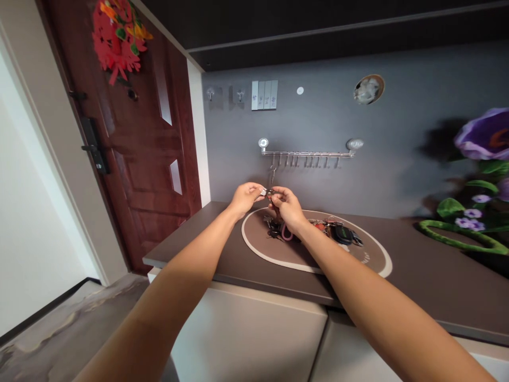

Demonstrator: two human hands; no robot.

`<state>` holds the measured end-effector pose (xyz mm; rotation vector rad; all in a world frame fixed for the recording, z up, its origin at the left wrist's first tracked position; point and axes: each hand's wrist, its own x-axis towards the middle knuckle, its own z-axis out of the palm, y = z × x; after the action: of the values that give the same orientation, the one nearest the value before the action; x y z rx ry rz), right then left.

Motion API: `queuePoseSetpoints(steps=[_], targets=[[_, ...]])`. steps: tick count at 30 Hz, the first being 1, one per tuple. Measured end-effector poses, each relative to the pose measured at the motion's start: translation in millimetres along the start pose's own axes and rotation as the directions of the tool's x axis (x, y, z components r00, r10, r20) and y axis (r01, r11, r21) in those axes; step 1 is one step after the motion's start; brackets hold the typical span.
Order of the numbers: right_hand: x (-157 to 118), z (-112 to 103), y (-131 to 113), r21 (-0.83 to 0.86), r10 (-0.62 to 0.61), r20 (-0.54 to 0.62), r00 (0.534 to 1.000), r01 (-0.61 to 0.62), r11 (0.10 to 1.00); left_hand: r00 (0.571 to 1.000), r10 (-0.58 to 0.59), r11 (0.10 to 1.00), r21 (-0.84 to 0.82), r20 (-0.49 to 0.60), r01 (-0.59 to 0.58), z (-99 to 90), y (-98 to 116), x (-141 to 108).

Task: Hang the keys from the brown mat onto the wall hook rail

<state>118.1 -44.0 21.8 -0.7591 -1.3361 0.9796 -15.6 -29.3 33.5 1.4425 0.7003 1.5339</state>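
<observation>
Both hands are raised over the left part of an oval mat (258,254) on the dark counter. My left hand (245,199) pinches a small silvery key piece (263,191). Close beside it, my right hand (288,206) has its fingers closed on a dark key ring (271,192), with a brownish piece hanging under the fingers. The two held pieces meet between the hands. Below lie several keys (274,228) and a pink loop (286,232), partly hidden by my right hand. A black fob (342,234) rests further right on the mat.
A hook rail (308,154) is fixed to the grey wall behind the hands, with a metal ring (272,172) hanging at its left end. Purple flowers (483,135) stand at the right. A dark red door (135,159) is at the left, and a dark shelf (318,32) overhangs the counter.
</observation>
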Motion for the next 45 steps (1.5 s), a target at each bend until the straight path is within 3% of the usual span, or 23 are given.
queuePoseSetpoints(steps=[8,13,21,29,33,38,45], targets=[[-1,0,-4,0.022,0.001,0.036,0.999,-0.002,1.000,1.000,-0.025,0.992,-0.127,-0.015,0.023,-1.8,-1,3],[4,-4,3,-0.148,-0.137,0.000,0.991,0.136,0.980,0.998,-0.069,0.989,-0.134,0.002,0.068,-0.5,4,0],[12,-13,7,-0.373,-0.329,-0.011,0.944,0.302,0.877,0.991,-0.098,0.986,-0.125,0.095,0.109,-1.8,0,1],[9,-12,-10,-0.225,-0.192,0.092,0.977,0.209,0.952,0.990,-0.124,0.991,-0.035,0.066,0.127,-3.5,-1,-1],[10,-15,-13,-0.225,-0.193,0.087,0.977,0.208,0.952,0.996,-0.072,0.995,0.066,0.049,0.069,-2.4,0,-3],[13,-19,-9,-0.275,-0.249,0.077,0.965,0.261,0.925,0.995,0.092,0.972,0.214,0.045,-0.100,-0.3,4,-5],[11,-19,-8,-0.540,-0.354,0.167,0.920,0.385,0.748,0.965,0.162,0.917,0.330,0.207,-0.225,4.4,8,-10]])
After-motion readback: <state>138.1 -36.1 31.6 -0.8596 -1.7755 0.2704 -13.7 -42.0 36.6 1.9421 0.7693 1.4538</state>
